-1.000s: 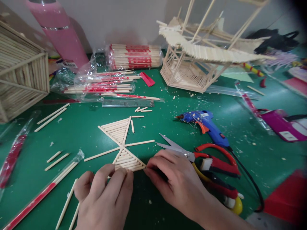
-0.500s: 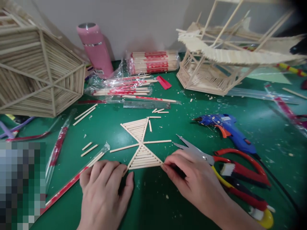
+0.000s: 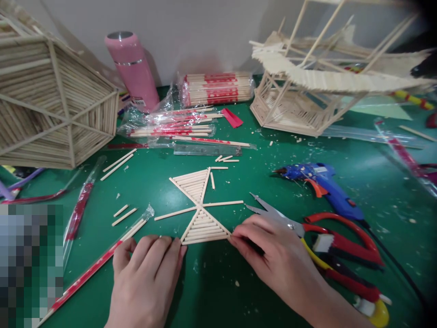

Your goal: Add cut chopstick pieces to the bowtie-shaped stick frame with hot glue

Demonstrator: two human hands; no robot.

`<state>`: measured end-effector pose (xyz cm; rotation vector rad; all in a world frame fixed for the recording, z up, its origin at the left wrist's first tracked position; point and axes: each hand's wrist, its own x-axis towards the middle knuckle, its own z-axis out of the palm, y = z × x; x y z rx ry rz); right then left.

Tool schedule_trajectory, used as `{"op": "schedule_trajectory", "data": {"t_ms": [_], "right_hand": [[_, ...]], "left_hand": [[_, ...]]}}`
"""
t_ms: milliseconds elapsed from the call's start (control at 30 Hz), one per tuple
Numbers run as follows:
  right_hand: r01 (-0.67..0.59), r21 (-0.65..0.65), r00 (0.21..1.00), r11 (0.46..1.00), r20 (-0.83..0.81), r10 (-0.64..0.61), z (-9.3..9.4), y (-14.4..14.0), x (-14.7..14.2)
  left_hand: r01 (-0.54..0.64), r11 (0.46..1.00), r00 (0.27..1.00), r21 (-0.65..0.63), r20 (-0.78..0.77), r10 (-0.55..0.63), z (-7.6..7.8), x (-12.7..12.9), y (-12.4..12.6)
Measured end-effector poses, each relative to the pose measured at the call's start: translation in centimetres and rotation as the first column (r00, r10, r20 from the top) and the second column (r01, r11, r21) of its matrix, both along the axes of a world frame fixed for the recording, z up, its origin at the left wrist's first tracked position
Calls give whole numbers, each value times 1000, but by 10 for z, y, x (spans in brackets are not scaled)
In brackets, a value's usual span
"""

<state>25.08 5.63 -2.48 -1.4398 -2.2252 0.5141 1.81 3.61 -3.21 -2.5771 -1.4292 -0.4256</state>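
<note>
A flat frame of thin wooden sticks (image 3: 205, 227) lies on the green table, its spokes meeting at one centre. Two opposite wedges, the near one and the far one, are filled with rows of cut sticks; bare spokes stick out left and right. My left hand (image 3: 145, 273) has its fingers closed at the near-left corner of the frame. At the near-right corner, the thumb and forefinger of my right hand (image 3: 273, 259) pinch the spoke's end. Scissors (image 3: 278, 214) with open blades lie just beyond my right hand.
A blue glue gun (image 3: 317, 180) and red-handled pliers (image 3: 351, 278) lie at the right. Large stick models (image 3: 64, 105) stand back left and back right. A pink flask (image 3: 133, 68), packs of sticks (image 3: 218, 89), a clear ruler (image 3: 206, 150) and cut pieces (image 3: 124, 216) are around.
My left thumb has drawn in against the fingers at the frame's near-left corner. My right hand keeps its pinch. The whole view has shifted slightly.
</note>
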Motion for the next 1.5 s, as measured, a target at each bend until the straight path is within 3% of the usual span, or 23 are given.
{"op": "schedule_trajectory", "data": {"t_ms": [533,1267,1500], "right_hand": [[-7,31,1000,999,-23,7,-1,-1,-1],[-26,103,1000,994,-9,27,-4,-5,-1],[-19,64,999,998,-27,21,-4,-4,-2]], "left_hand": [[86,994,996,-65,-6,-86,-1,-1,1],[167,984,986,-62,10,-166,-4,-1,0],[193,980,981,-36,1,-193,-7,-3,1]]}}
